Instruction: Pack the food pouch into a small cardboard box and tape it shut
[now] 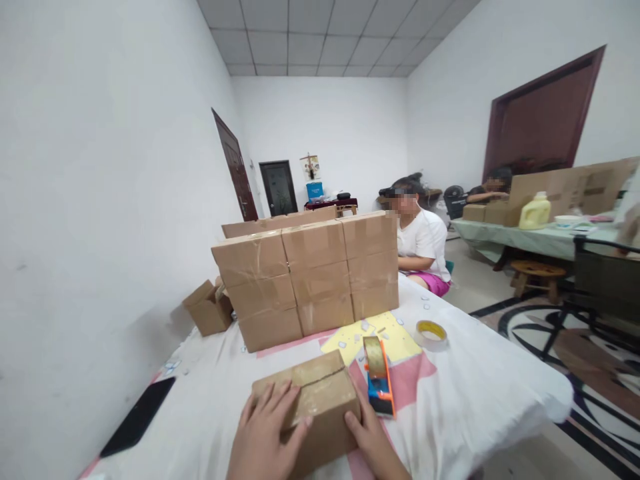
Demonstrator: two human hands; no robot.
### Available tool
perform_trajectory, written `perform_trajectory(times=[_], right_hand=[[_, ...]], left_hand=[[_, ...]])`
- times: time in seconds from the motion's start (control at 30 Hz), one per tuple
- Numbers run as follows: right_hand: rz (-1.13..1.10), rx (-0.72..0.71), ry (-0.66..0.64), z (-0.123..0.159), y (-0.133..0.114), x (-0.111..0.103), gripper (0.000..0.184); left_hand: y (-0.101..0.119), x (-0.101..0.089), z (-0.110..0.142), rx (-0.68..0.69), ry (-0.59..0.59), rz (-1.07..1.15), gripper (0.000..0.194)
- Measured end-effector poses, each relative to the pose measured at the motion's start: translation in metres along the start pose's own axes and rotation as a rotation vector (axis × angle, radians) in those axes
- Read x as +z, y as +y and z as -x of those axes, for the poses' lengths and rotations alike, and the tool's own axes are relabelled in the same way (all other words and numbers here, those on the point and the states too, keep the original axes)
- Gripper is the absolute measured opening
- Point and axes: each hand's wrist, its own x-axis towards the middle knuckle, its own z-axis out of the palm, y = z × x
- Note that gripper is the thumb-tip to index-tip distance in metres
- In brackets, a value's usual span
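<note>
A small taped cardboard box (320, 393) lies on the white table cover right in front of me. My left hand (265, 433) rests flat on its top, fingers spread. My right hand (373, 440) presses against the box's right side, thumb on the near face. An orange and blue tape dispenser (379, 375) lies just to the right of the box, next to my right hand.
A stacked wall of sealed boxes (310, 280) stands mid-table, an open box (209, 308) to its left. A tape roll (431, 333) lies right, a black phone (137, 417) near left. A person in white sits behind the stack; another sits farther back.
</note>
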Motion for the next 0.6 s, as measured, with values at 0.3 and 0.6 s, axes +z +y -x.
perform_trajectory(times=[0.3,0.6], right_hand=[[0.039,-0.059,0.007,0.002,-0.023,-0.002,0.075],[0.041,-0.084,0.02,0.005,-0.028,-0.002,0.075]], left_hand=[[0.012,0.016,0.003,-0.02,-0.043,-0.141,0.062],[0.009,0.024,0.003,-0.03,-0.044,-0.213,0.065]])
